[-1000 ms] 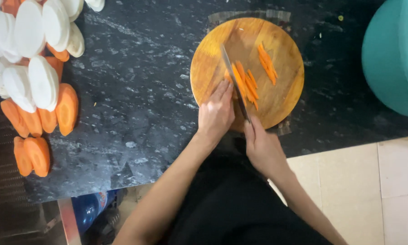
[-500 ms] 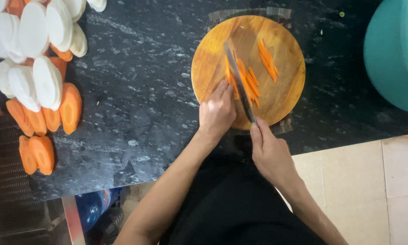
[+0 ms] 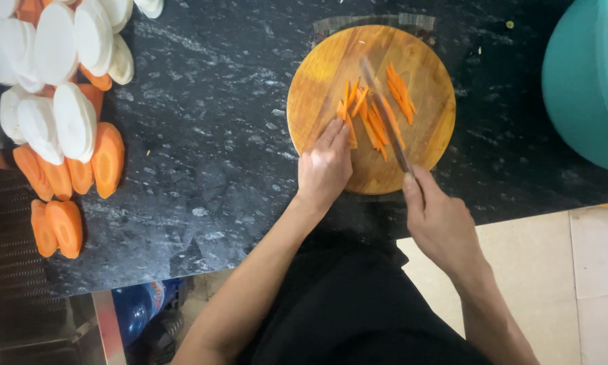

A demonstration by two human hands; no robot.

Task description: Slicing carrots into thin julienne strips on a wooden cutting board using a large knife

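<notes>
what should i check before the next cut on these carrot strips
1. Left hand steadies the carrot strips: ok, fingertips rest on the nearest ones.
2. Fingertips off the blade line: ok, the knife lies apart to their right.
3. Right hand grips the handle: ok.
4. Strips sit on the round wooden board: ok.
5. Board lies flat on the dark counter: ok.
6. Blade sharpness: cannot tell.

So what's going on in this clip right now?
A person is slicing carrot on a round wooden cutting board set on a dark stone counter. The right hand holds a knife over the carrot strips, while the left hand steadies them. Sliced carrot and white vegetable pieces lie piled to the left.
</notes>
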